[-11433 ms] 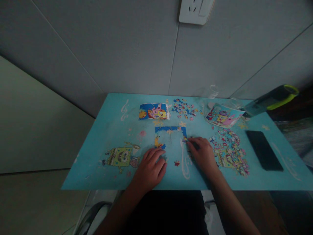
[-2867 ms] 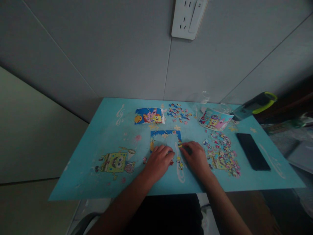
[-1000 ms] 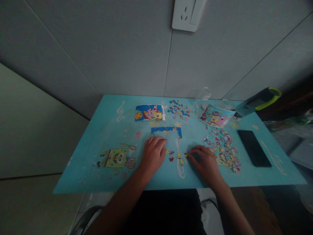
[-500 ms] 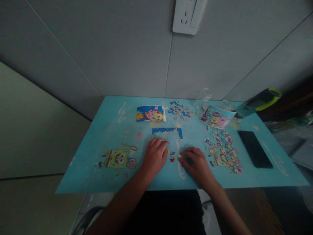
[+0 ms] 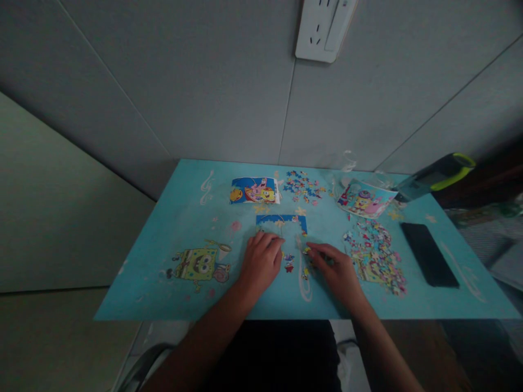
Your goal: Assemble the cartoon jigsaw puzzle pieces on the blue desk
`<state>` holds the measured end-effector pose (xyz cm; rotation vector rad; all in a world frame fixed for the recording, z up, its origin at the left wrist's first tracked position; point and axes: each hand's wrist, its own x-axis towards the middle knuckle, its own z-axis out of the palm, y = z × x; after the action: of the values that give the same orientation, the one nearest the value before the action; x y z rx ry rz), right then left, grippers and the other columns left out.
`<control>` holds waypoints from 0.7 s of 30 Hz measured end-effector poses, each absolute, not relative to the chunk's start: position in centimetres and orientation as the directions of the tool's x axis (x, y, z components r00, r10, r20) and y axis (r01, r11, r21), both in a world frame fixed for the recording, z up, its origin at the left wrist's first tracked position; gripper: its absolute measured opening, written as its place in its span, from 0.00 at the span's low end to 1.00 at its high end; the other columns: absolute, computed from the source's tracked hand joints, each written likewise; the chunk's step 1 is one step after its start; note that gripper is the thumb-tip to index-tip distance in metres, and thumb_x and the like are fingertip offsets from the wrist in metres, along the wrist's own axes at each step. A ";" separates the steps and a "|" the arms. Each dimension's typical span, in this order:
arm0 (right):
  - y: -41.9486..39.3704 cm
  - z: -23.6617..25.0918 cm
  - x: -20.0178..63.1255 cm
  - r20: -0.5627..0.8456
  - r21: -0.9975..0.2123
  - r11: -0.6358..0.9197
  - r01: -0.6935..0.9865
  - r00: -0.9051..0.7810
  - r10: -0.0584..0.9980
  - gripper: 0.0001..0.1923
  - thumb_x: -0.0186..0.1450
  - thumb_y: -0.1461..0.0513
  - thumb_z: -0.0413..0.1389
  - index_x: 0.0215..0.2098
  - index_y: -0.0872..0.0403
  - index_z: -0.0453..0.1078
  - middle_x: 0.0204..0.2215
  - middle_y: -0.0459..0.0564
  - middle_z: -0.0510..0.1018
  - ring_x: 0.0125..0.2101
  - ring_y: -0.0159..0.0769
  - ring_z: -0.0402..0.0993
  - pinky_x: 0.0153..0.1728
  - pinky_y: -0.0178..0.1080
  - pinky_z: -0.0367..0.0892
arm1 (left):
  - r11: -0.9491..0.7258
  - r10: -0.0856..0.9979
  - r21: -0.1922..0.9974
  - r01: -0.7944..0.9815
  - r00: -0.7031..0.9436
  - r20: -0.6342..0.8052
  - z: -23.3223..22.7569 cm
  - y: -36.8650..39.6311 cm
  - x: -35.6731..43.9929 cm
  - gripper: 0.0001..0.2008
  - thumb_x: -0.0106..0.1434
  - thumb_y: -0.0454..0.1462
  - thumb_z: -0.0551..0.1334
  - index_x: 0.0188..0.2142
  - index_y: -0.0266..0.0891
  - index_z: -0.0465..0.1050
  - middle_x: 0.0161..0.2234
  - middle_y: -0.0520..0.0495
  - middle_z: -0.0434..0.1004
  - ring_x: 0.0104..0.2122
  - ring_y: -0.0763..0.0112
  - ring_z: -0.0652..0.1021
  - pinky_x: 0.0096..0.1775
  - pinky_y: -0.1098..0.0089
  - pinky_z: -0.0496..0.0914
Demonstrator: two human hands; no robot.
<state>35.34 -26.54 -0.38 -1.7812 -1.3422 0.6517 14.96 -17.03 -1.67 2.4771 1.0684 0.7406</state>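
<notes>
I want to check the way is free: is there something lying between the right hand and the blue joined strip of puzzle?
Only a few loose pieces lie near that path. The table between the right hand and the blue strip is otherwise bare; the left hand rests beside.

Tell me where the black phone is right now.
The black phone lies flat on the blue table's right side, just right of the loose puzzle-piece pile.

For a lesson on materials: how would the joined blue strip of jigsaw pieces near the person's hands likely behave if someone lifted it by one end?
The blue strip is thin, made of many small interlocked pieces, so it would probably sag or break apart. It looks light and lies flat on the table, so it should slide rather than roll.
</notes>
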 end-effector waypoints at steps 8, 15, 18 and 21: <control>-26.4 0.1 35.5 -0.113 -0.915 -0.251 0.316 0.396 0.911 0.17 0.66 0.49 0.62 0.42 0.53 0.81 0.37 0.52 0.85 0.33 0.42 0.79 0.37 0.44 0.74 | -0.650 0.748 0.511 0.562 0.592 0.300 -1.7 -17.1 14.9 0.11 0.69 0.30 0.59 0.49 0.41 0.75 0.46 0.44 0.77 0.48 0.58 0.73 0.51 0.54 0.68; -26.4 -0.8 36.2 -0.094 -0.949 -0.211 0.236 0.428 0.899 0.16 0.66 0.50 0.62 0.43 0.52 0.80 0.42 0.52 0.85 0.40 0.43 0.79 0.44 0.45 0.72 | -0.655 0.742 0.517 0.551 0.598 0.304 -1.9 -17.0 15.0 0.12 0.69 0.30 0.59 0.49 0.41 0.75 0.47 0.44 0.77 0.49 0.58 0.73 0.52 0.54 0.68; -26.2 -0.8 36.3 -0.045 -0.934 -0.197 0.299 0.448 0.893 0.15 0.67 0.51 0.61 0.45 0.51 0.79 0.42 0.52 0.84 0.41 0.44 0.78 0.44 0.45 0.71 | -0.657 0.741 0.513 0.552 0.597 0.307 -1.9 -17.1 15.0 0.12 0.68 0.29 0.60 0.49 0.41 0.76 0.46 0.44 0.78 0.48 0.58 0.73 0.51 0.54 0.68; -26.2 -0.3 36.3 -0.007 -0.901 -0.199 0.386 0.446 0.895 0.15 0.68 0.52 0.59 0.46 0.51 0.80 0.41 0.52 0.84 0.39 0.43 0.78 0.42 0.45 0.71 | -0.658 0.743 0.506 0.558 0.590 0.316 -1.8 -17.1 15.0 0.12 0.68 0.29 0.60 0.48 0.41 0.76 0.46 0.44 0.78 0.48 0.58 0.74 0.50 0.54 0.68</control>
<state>36.33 -26.15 -0.31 -1.7824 -1.0985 0.6983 14.98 -17.11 -1.82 2.4685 1.0518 0.7279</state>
